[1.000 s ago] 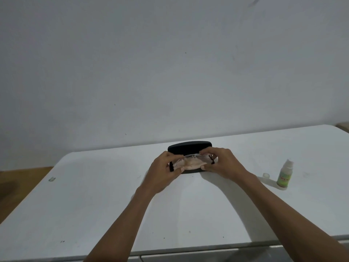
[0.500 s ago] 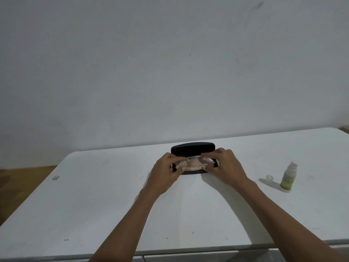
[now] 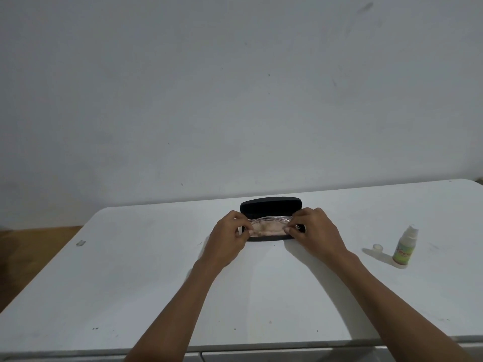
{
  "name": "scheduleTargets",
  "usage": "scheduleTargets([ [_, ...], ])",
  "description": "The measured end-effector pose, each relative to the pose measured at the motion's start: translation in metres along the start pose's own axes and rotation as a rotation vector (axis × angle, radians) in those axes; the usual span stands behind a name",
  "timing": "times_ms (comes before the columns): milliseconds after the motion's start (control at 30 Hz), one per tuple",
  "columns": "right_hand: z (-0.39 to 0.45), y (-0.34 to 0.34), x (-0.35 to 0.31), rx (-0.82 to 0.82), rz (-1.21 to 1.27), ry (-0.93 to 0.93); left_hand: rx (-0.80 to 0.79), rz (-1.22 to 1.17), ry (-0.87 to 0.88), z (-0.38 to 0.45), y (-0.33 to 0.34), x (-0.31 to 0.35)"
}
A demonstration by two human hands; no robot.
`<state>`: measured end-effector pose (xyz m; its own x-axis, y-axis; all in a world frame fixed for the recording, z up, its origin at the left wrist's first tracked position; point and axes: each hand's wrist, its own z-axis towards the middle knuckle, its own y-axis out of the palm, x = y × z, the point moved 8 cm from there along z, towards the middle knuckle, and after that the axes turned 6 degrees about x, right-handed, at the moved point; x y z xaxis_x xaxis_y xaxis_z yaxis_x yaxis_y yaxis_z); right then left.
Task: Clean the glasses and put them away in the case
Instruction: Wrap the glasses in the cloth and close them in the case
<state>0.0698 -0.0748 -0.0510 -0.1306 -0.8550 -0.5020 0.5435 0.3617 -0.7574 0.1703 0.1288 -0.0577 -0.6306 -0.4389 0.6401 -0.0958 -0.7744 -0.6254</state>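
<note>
A black glasses case [image 3: 270, 205] stands open near the far middle of the white table [image 3: 130, 283], lid up. The clear-framed glasses [image 3: 269, 220] lie folded in its lower half over a pinkish cloth [image 3: 266, 228]. My left hand [image 3: 227, 236] pinches the left end of the glasses with curled fingers. My right hand [image 3: 311, 228] pinches the right end. Both hands sit right at the case's front edge and hide its corners.
A small spray bottle [image 3: 404, 246] with a green label stands at the right, its loose cap [image 3: 378, 247] lying just left of it. A small clear bit [image 3: 80, 242] lies near the table's left edge. A bare wall rises behind the table.
Both hands have lowered the glasses a little deeper into the case. The view shifted slightly; the bottle and cap stayed put.
</note>
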Motion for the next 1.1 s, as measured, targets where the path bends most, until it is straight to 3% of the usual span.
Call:
scheduleTargets([
  [233, -0.012, -0.013, -0.004, 0.168, -0.062, -0.114, 0.049, 0.144, 0.126, -0.014, -0.012, 0.015],
  [400, -0.013, -0.014, -0.011, 0.121, -0.069, -0.163, 0.049, 0.212, 0.185, -0.019, -0.011, 0.028],
  [700, -0.014, -0.018, -0.006, 0.09, -0.124, -0.149, 0.021, 0.312, 0.157, -0.019, -0.006, 0.024],
  [1100, -0.017, -0.021, -0.006, 0.17, -0.148, -0.122, 0.072, 0.29, 0.108, -0.02, -0.015, 0.018],
])
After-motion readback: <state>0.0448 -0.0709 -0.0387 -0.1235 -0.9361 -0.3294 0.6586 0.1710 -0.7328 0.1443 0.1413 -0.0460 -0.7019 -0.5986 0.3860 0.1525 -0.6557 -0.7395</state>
